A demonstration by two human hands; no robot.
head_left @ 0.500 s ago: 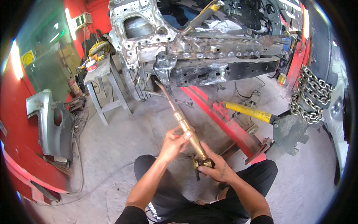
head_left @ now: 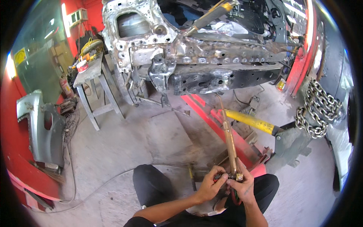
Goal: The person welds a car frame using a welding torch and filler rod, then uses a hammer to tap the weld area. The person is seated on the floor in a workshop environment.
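Observation:
A long brass gas torch (head_left: 229, 140) stands in front of me, its thin bent copper tip pointing away toward the car's stripped front end (head_left: 204, 81). My right hand (head_left: 244, 185) is closed round the torch's rear end, beside the brass valve fittings (head_left: 239, 176). Close by on the left, my left hand (head_left: 211, 185) is closed, thumb and fingertips pinching a small dark and red part at the torch's base. Whether this is a valve knob I cannot tell. Below the right hand, part of a red and green hose (head_left: 236, 197) shows.
A red frame beam (head_left: 204, 109) and a yellow cylinder (head_left: 249, 120) lie beyond the torch. Heavy chain (head_left: 319, 109) hangs at the right. On the left are a grey stand (head_left: 100, 89) and a silver fender (head_left: 38, 128). A cable (head_left: 98, 189) crosses the floor.
The torch has swung to the right and points more straight ahead. My left hand has left its brass barrel and moved down to its base; my right hand has shifted right and lower.

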